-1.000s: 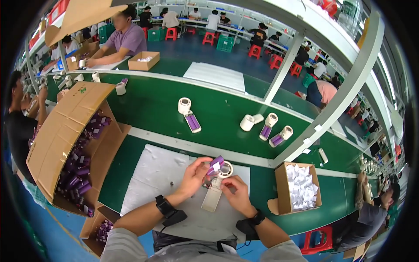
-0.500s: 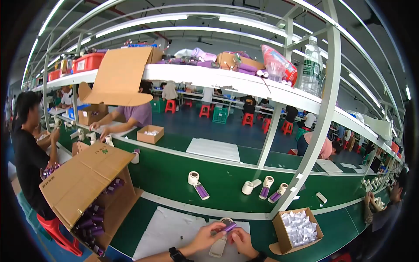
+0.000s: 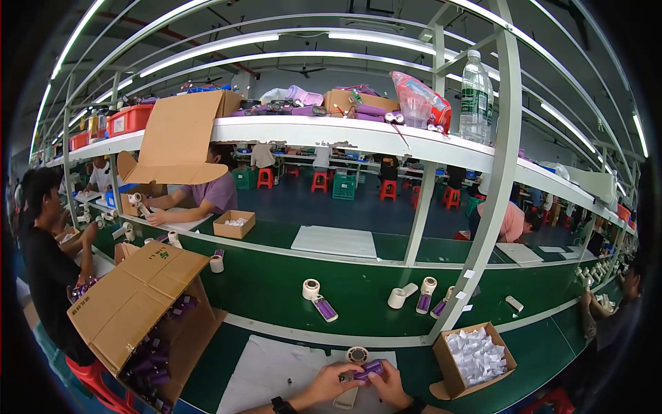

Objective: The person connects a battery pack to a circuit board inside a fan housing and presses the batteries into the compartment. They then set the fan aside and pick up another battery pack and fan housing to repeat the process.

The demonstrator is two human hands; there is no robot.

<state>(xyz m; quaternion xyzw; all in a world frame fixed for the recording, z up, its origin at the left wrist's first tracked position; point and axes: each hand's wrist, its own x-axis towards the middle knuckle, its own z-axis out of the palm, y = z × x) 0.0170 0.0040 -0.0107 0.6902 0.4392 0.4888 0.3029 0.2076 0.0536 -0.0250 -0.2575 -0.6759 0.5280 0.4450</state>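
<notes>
My left hand (image 3: 329, 383) and my right hand (image 3: 390, 386) both close their fingers on a purple battery pack (image 3: 370, 369), one at each side. It hangs over a white device housing (image 3: 357, 355) with a round ringed head, whose handle points toward me and is partly hidden by the hands. Beneath lies a pale sheet (image 3: 265, 366) on the green bench. At my left, a tilted cardboard box (image 3: 138, 290) holds several more purple battery packs (image 3: 148, 369). To my right stands a small carton of folded white pieces (image 3: 476, 355).
On the green conveyor beyond sit white housings with purple batteries, one (image 3: 321, 300) straight ahead. A slanted metal post (image 3: 480, 228) rises at right beneath a loaded white shelf (image 3: 310, 131). Co-workers sit at the left (image 3: 52, 255), across the line (image 3: 207, 196) and at the right (image 3: 620, 310).
The battery pack has turned and lies more level between my hands, with my right fingers now gripping it. The view has tilted slightly. Across the line, a co-worker now holds up a white housing.
</notes>
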